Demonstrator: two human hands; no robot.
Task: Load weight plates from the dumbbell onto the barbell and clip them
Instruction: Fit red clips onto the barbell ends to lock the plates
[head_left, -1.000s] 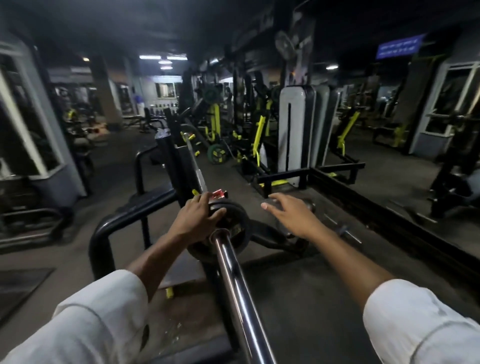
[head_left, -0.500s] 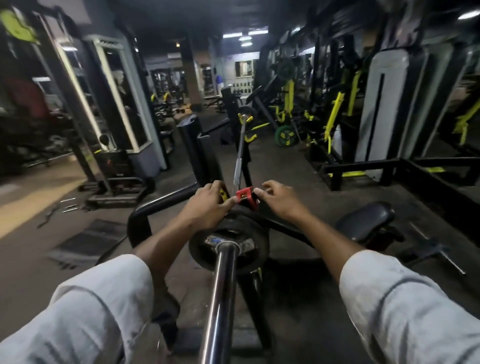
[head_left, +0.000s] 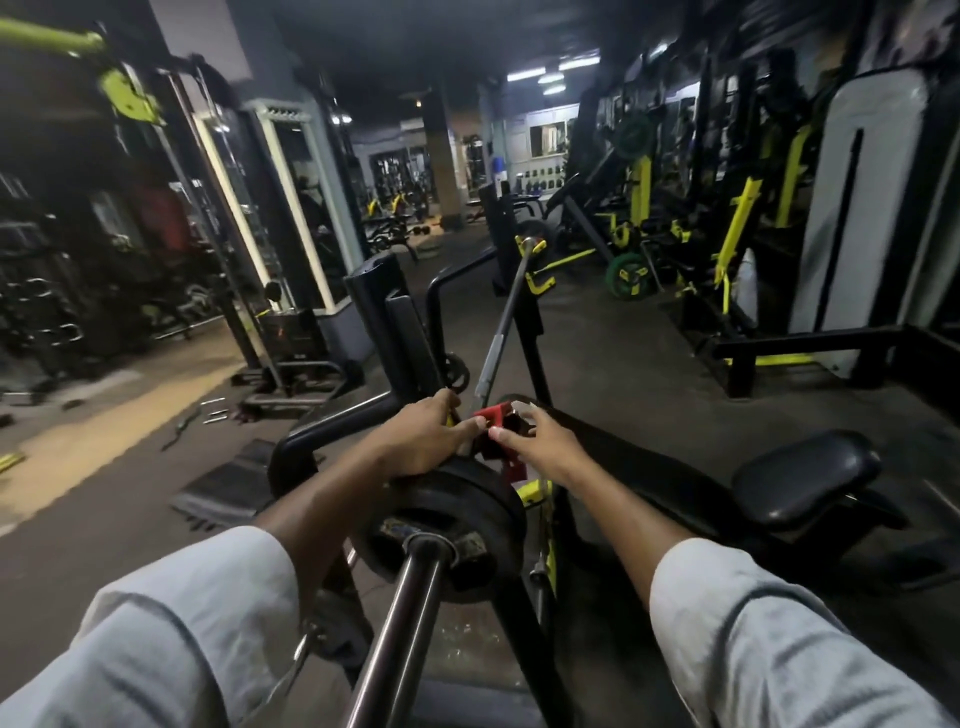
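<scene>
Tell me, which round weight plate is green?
The green plate far off on the floor by the yellow machines. The plate on the barbell under the left hand is black.

I see a black padded seat (head_left: 802, 480) near right, green weight plate (head_left: 629, 283) on the far right floor, yellow-and-black machines (head_left: 737, 228) beyond, mirror panels (head_left: 291, 208) far left, ceiling lights (head_left: 553, 75) overhead.

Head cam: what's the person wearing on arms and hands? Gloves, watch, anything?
Both arms wear loose, light grey sleeves, left sleeve and right sleeve, ending partway up the forearms. Below that the forearms are bare. The left hand and right hand are bare too: no gloves, watch, rings or straps visible.
</scene>
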